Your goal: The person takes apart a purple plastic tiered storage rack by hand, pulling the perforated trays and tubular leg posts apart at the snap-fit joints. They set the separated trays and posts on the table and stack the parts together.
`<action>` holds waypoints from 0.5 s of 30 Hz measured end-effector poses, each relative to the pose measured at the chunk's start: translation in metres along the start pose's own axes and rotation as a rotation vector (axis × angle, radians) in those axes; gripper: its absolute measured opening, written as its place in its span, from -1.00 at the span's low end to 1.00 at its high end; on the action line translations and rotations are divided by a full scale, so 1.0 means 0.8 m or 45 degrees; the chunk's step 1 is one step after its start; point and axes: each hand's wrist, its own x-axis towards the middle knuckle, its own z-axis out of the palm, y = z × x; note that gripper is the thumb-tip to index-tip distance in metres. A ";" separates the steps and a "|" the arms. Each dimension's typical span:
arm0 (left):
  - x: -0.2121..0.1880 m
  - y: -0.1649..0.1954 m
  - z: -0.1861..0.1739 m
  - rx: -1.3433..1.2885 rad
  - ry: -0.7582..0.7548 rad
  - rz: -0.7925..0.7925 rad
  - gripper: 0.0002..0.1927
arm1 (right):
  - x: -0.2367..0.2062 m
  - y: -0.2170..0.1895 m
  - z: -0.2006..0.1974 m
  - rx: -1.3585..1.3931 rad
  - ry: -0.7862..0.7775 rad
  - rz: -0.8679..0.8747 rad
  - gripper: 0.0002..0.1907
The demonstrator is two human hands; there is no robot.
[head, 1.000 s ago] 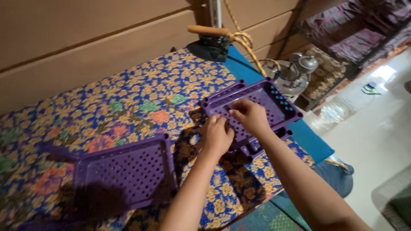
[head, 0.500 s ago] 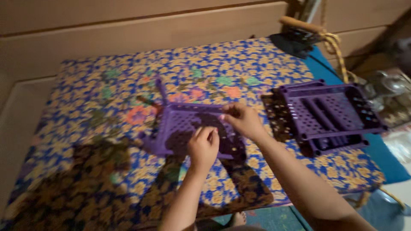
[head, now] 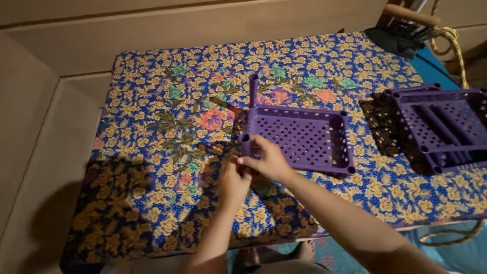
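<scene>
Both hands are working at the purple perforated tray [head: 304,139] lying mid-surface on the floral cloth [head: 152,127]. Right hand [head: 269,160] is pinching its near-left corner post; left hand [head: 233,177] is touching just below, grip unclear. Purple rack [head: 436,127] is sitting at the right edge.

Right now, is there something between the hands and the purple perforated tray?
Nothing visible. The right hand already grips the near left corner of the purple tray, and the left hand is right beside that corner.

Purple perforated tray [head: 304,139] & purple basket [head: 439,127] on blue/orange floral-print cloth [head: 167,127].
</scene>
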 end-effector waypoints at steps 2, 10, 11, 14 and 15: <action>0.001 -0.005 0.007 -0.077 0.007 0.155 -0.70 | -0.001 0.004 0.018 -0.049 0.077 0.036 -0.53; 0.009 -0.013 0.029 -0.082 -0.108 -0.257 -0.66 | 0.002 0.015 0.049 -0.169 0.335 0.038 -0.81; 0.009 -0.015 0.031 -0.065 -0.151 -0.337 -0.63 | 0.005 0.018 0.052 -0.163 0.362 0.097 -0.82; 0.010 -0.020 0.038 0.128 -0.258 -0.435 -0.60 | 0.011 0.025 0.061 0.004 0.448 0.223 -0.78; 0.010 -0.023 0.041 0.051 -0.253 -0.569 -0.57 | 0.015 0.028 0.067 0.157 0.483 0.226 -0.78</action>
